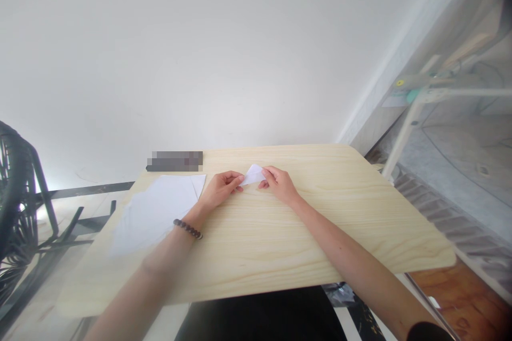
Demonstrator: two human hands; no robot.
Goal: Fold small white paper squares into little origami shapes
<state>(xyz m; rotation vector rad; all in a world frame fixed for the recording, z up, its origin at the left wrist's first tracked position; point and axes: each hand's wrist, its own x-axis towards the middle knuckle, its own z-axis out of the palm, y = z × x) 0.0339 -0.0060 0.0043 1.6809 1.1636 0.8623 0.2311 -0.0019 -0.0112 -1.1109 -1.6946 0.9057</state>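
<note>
A small folded piece of white paper (253, 174) is held just above a light wooden table (304, 234), near its far middle. My left hand (221, 188) pinches the paper's left end with finger and thumb. My right hand (279, 184) pinches its right end the same way. A dark bead bracelet (188, 228) circles my left wrist. Both forearms rest over the tabletop.
White paper sheets (154, 213) lie on the table's left part, beside my left hand. A dark flat object (175, 161) sits at the far edge by the white wall. A dark wire-frame chair (18, 202) stands at the left. A pale rack (416, 106) stands at the right.
</note>
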